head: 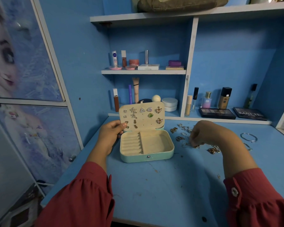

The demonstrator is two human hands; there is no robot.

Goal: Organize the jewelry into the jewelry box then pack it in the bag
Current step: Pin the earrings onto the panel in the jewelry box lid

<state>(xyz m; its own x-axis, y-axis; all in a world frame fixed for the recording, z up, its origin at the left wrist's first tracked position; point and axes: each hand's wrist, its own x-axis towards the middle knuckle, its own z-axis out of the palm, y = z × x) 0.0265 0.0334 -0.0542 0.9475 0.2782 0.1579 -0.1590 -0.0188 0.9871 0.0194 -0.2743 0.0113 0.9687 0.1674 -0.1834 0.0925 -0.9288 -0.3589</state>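
**Fingers down in the pile, box waiting to the left**

Fingertips (192,141) of the right hand (206,133) are curled downward into the loose jewelry (195,138) scattered on the blue desk (154,185), bunched as if pinching a small piece. The view is soft there, so I cannot tell whether anything is actually caught between them. Over on the other side, the left hand (111,135) grips the left edge of the open lid (142,117), thumb on the front face, holding it upright.

Now the relation that matters: the jewelry box (147,145) sits just beside the pile, to the left of the working hand, between the two hands. Its long axis runs left to right across the desk. The ring rolls (131,143) fill the left part of the tray, and the open compartment (156,143) is on the right, the side nearer the picking hand. Both look unfilled, while earrings (143,114) already stud the lid.

So the right hand is plainly the nearer one to the pile, and a short carry leftward should land a piece in that near compartment. Bangles (248,137) lie further right, well apart from the box. No bag can be picked out with confidence.
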